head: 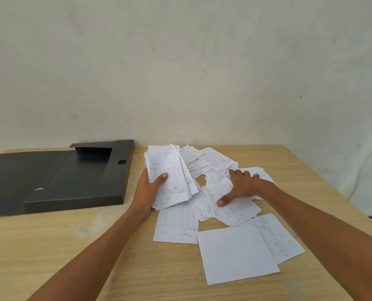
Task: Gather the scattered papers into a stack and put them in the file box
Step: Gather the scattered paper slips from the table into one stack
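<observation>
Bench (72,246): pale wood-grain top, matt, worn whitish patches at 9 o'clock. File box (56,177): dark grey board or plastic, smooth, faint sheen. Papers (235,253): thin white matt sheets, printed forms. Wall (180,72): matt plaster, scuffed.

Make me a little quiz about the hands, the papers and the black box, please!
1. True or false: the file box lies open on the table.
2. Which hand holds the stack of papers? A) left B) right C) neither
3. Fill in: the right hand is pressing flat on the loose ______.

Key:
1. True; its dark inside shows and no papers are in it.
2. A; the left hand grips the stack, thumb on top.
3. Papers; its fingers are spread on sheets lying on the table.
</observation>
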Tool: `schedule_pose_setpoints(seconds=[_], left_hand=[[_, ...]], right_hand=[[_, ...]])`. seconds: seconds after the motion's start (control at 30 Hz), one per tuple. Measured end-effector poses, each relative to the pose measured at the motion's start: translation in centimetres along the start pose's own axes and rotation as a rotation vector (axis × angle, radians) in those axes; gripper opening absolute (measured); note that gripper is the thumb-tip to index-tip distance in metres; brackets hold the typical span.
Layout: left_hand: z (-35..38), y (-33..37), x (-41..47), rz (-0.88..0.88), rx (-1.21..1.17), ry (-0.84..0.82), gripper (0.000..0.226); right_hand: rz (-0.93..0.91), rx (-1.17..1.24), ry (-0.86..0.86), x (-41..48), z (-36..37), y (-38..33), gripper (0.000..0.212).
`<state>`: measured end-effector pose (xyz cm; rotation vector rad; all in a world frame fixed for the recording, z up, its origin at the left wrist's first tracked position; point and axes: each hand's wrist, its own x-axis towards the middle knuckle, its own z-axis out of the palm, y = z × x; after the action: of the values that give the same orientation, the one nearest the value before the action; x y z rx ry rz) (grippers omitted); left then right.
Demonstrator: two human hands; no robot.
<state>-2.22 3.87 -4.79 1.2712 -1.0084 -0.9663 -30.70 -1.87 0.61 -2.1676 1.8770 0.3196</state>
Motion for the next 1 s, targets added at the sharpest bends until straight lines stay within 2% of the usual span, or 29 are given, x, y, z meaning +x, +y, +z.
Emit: schedule_pose_setpoints(seconds=[0.23, 0.33, 0.43, 0.5, 0.57, 0.6, 0.7, 0.77, 0.83, 1.0], left_hand=[[0.1, 0.0, -0.3, 0.024, -0.006, -0.028, 0.034], [0.1, 0.0, -0.3, 0.025, 0.003, -0.031, 0.036], [0.1, 0.0, -0.3, 0.021, -0.019, -0.037, 0.039], [0.0, 0.1, -0.3, 0.019, -0.027, -0.039, 0.039], [0.0, 0.1, -0.3, 0.014, -0.025, -0.034, 0.038], [0.0, 0.1, -0.3, 0.012, -0.023, -0.031, 0.038], [0.0, 0.1, -0.3, 0.010, -0.020, -0.026, 0.036], [0.1, 0.1, -0.4, 0.016, -0.022, -0.028, 0.036], [0.1, 0.1, -0.5, 0.020, -0.016, -0.027, 0.037], [0.1, 0.3, -0.5, 0.016, -0.011, -0.026, 0.034]], right_hand=[[0.009, -0.069, 0.024, 0.8, 0.1, -0.2, 0.138], [0.012, 0.051, 0.008, 1.1, 0.2, -0.2, 0.129], [-0.015, 0.227, 0.033, 1.5, -0.4, 0.0, 0.106], [-0.053, 0.356, 0.032, 1.4, -1.8, 0.5, 0.081], [-0.064, 0.427, -0.043, 0.9, -3.3, 1.0, 0.056], [-0.072, 0.427, -0.090, 0.6, -3.7, 1.2, 0.050], [-0.099, 0.316, -0.168, -0.3, -3.6, 0.9, 0.060], [-0.095, 0.233, -0.161, -0.4, -2.5, 0.3, 0.060], [-0.086, 0.159, -0.152, -0.8, -1.6, -0.4, 0.070], [-0.083, 0.164, -0.176, -0.6, -0.7, -1.1, 0.081]])
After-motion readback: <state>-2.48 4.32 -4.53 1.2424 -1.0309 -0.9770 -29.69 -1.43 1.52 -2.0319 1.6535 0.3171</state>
